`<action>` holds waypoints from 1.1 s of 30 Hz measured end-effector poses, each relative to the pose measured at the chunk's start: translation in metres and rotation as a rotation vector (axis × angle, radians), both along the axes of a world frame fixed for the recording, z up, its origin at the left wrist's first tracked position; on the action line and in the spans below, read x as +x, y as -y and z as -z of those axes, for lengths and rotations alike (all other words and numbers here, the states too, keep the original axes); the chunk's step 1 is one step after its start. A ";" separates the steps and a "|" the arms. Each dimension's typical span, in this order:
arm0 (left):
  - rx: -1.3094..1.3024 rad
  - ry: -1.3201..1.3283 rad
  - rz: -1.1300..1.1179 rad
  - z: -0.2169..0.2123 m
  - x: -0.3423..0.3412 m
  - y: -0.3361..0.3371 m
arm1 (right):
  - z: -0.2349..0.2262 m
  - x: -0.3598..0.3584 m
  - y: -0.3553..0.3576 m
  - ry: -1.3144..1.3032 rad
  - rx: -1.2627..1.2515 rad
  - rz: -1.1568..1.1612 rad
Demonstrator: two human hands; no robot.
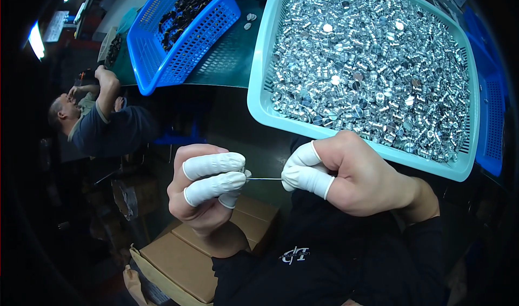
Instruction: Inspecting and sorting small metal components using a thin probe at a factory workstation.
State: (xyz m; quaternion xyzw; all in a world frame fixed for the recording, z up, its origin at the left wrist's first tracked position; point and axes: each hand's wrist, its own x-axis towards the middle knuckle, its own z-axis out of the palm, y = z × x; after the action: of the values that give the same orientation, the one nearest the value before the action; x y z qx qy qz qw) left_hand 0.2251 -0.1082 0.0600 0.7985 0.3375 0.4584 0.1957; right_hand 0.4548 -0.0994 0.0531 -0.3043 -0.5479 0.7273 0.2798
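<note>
A thin, straight metal rod (pixel 265 179) spans the gap between my two hands, lying nearly level. My left hand (pixel 203 184) is closed in a pinch at the rod's left end, with white finger cots on the fingers and thumb. Whether those fingertips also hide a small part, I cannot tell. The rod's other end is pinched by my right hand (pixel 357 173), whose thumb and forefinger wear white cots too. Just beyond the right hand stands a pale green basket (pixel 259 103) heaped with small shiny metal pieces (pixel 373 68), many of them cylindrical.
A blue perforated basket (pixel 197 49) with dark pieces (pixel 184 14) sits on the green tabletop (pixel 230 68), near a few small pale discs (pixel 248 22). Brown cardboard boxes (pixel 189 257) lie below my left hand. Another person (pixel 108 117) is at the far left.
</note>
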 end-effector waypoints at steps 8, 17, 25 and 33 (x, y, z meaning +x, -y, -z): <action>-0.406 0.159 0.156 0.006 -0.019 -0.001 | 0.023 -0.008 0.011 0.091 0.971 0.297; -0.958 0.499 0.188 0.006 -0.017 0.008 | 0.018 -0.009 0.018 0.316 1.569 0.431; -0.746 0.482 0.143 0.008 -0.005 0.007 | 0.026 -0.012 0.019 0.336 1.343 0.529; -0.139 0.003 0.100 0.005 0.001 0.000 | 0.019 0.004 0.013 0.030 0.190 0.049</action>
State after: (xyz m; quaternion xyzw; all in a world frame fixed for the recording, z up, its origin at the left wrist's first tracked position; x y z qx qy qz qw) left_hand 0.2259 -0.1078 0.0553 0.7982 0.3280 0.4245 0.2740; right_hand 0.4584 -0.1123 0.0341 -0.3005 -0.6112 0.6602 0.3167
